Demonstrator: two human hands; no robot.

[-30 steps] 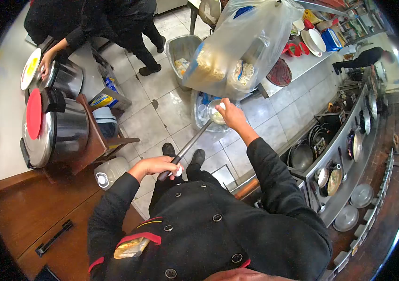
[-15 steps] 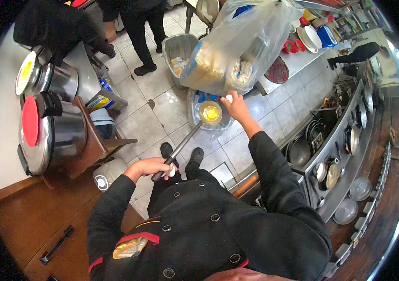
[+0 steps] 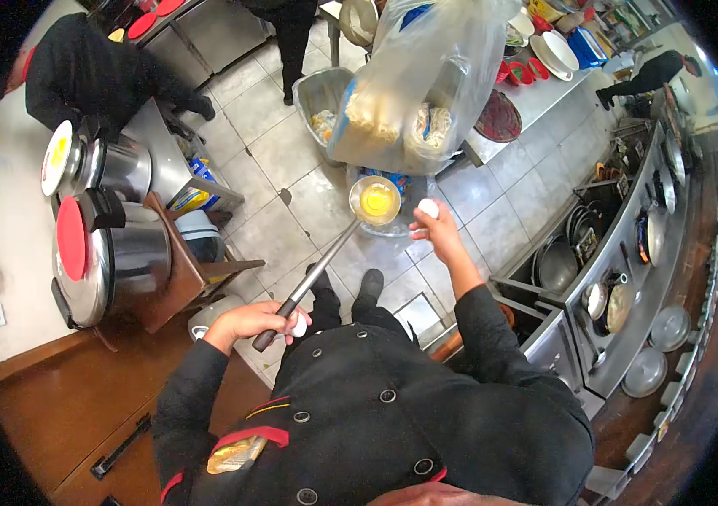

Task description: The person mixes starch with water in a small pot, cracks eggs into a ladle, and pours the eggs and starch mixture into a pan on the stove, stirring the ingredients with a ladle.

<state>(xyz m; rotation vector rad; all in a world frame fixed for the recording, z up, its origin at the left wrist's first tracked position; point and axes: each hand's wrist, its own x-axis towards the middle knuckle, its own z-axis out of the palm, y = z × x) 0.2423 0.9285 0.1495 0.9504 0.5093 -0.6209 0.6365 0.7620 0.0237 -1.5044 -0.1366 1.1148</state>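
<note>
My left hand (image 3: 249, 325) is closed around the dark grip of a long-handled ladle (image 3: 318, 277), and a white egg (image 3: 298, 325) is tucked in the same hand. The ladle's round bowl reaches away from me and holds a raw cracked egg (image 3: 376, 201) with a yellow yolk. To the right of the bowl, apart from it, my right hand (image 3: 445, 234) grips another white egg (image 3: 429, 207) in its fingertips. Whether that one is whole or cracked I cannot tell.
A clear plastic bag (image 3: 426, 80) with pale food hangs just beyond the ladle. Behind it stands a grey waste bin (image 3: 325, 84). Large pots (image 3: 139, 257) stand at left; a stove with pans (image 3: 620, 304) runs along the right. Co-workers (image 3: 106, 76) stand farther off.
My right hand has moved slightly right and down, away from the ladle bowl. The ladle now shows its contents more openly. One co-worker at the upper left has shifted, and the view has turned slightly.
</note>
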